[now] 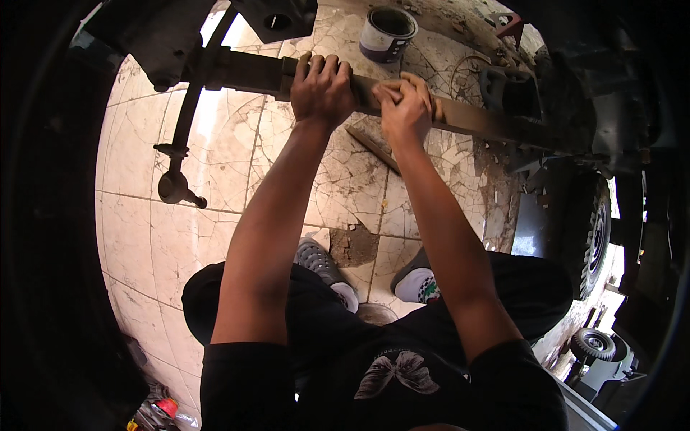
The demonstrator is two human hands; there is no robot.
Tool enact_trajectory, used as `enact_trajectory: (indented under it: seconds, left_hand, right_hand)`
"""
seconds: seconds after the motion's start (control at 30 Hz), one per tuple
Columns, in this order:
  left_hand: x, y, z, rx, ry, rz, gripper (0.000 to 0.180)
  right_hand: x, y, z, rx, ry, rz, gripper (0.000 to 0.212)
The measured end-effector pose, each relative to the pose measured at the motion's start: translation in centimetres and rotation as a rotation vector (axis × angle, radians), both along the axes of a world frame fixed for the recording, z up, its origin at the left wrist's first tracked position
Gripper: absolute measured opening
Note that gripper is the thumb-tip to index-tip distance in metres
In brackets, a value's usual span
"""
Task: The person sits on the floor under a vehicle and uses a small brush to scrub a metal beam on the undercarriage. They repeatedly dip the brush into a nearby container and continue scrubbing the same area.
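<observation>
A long, dark metal bar (478,118) runs across in front of me, brown and worn on its right stretch. My left hand (321,90) is closed over it beside a raised band, knuckles up and fingers over the far edge. Just to the right, my right hand (407,108) is curled on the same bar with its fingers bent together. Whether anything small lies under those fingers is hidden. At the bar's left end, a dark rod (188,122) crosses it and ends in a ball joint (172,187).
Beyond the bar stands an open paint can (389,36). A narrow flat strip (372,149) lies on the cracked tile floor (215,165) below it. Dark vehicle parts (604,86) crowd the right, with a tyre (595,237) below. My shoes are on the floor beneath my arms.
</observation>
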State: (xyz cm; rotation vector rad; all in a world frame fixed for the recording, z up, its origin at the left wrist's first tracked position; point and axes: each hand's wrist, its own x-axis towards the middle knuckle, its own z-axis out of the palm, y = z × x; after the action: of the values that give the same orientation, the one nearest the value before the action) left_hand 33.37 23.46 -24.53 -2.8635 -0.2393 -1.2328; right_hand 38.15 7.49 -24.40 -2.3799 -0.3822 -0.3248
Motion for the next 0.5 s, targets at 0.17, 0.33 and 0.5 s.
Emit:
enact_trajectory:
  seconds: [0.17,0.33,0.5]
  left_hand:
    - [0.0,-0.6,0.1,-0.021,0.024,-0.017,0.011]
    - [-0.1,0.1,0.0,-0.010,-0.010,0.003,0.011]
    - [0.3,-0.2,0.4,0.001,0.047,0.019,0.012]
  right_hand:
    - [2.3,0.2,-1.4,0.008,0.018,0.007,0.019]
    - [-1.4,-1.1,-0.4,-0.046,0.008,0.002,0.017]
    - [3.4,1.3,-0.3,0.027,-0.060,0.006,0.016]
